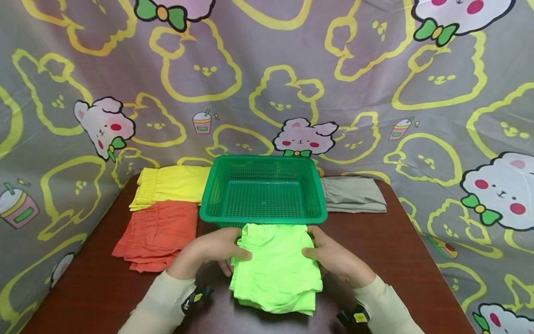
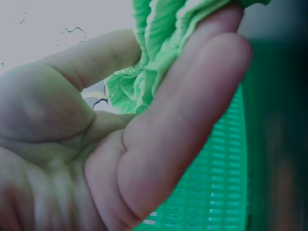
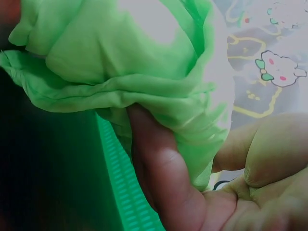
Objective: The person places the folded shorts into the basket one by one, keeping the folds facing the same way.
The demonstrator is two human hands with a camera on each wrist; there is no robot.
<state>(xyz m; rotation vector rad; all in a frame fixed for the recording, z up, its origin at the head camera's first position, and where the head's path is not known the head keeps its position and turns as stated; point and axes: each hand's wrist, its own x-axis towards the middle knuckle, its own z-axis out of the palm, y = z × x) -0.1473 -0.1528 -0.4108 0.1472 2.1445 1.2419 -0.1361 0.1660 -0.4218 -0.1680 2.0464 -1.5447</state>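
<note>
In the head view, a folded pair of neon green shorts (image 1: 277,273) with a gathered elastic waistband is held between both hands, just in front of the green basket (image 1: 208,218). My left hand (image 1: 219,248) grips its left edge, thumb on top and fingers beneath. The right hand (image 1: 333,257) grips the opposite edge the same way. In the left wrist view, the gathered cloth (image 2: 161,48) sits between thumb and fingers. The right wrist view shows fingers (image 3: 161,159) under the folded layers. The basket's visible inside holds nothing.
Folded yellow clothing (image 1: 173,185) and folded orange clothing (image 1: 162,234) lie left of the basket on the brown table (image 1: 388,260). Folded grey clothing (image 1: 354,195) lies to its right. A patterned curtain (image 1: 283,55) stands right behind the table and along its sides.
</note>
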